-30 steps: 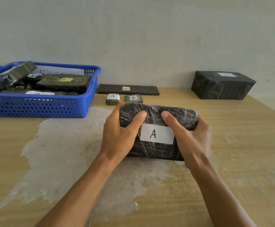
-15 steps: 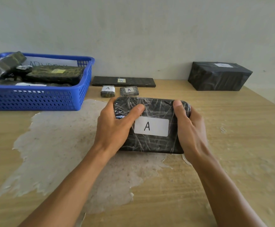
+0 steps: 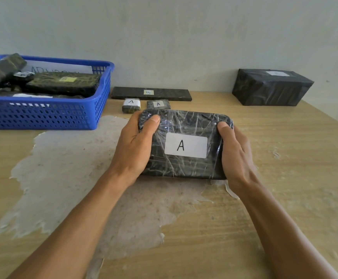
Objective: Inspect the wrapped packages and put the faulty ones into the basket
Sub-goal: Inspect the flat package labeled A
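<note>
A black wrapped package [image 3: 184, 146] is gripped at its two short ends: the left hand [image 3: 135, 152] is curled round the left end with its thumb laid over the top near the far corner, and the right hand [image 3: 235, 156] is curled round the right end, thumb likewise on top. The remaining fingers are hidden behind or under the package. A white label [image 3: 186, 145] marked "A" is borne on its top face, under clear film. The package is held over the middle of the table [image 3: 285, 178], at the far edge of a pale worn patch [image 3: 73, 174]; whether its underside touches the wood cannot be told. Just beyond it, two small packages marked "A" are set side by side, one with a wide white band [image 3: 131, 105] and one darker [image 3: 158, 104]. Behind these a long flat slab [image 3: 151, 94] with a "B" label is laid along the wall. To the left a blue basket [image 3: 43, 117] is placed on the table, and several dark wrapped packages [image 3: 63, 84] are piled inside it, along with a white sheet at its back. At the far right a large black box [image 3: 271, 87] is set against the wall, a pale label on its top.
</note>
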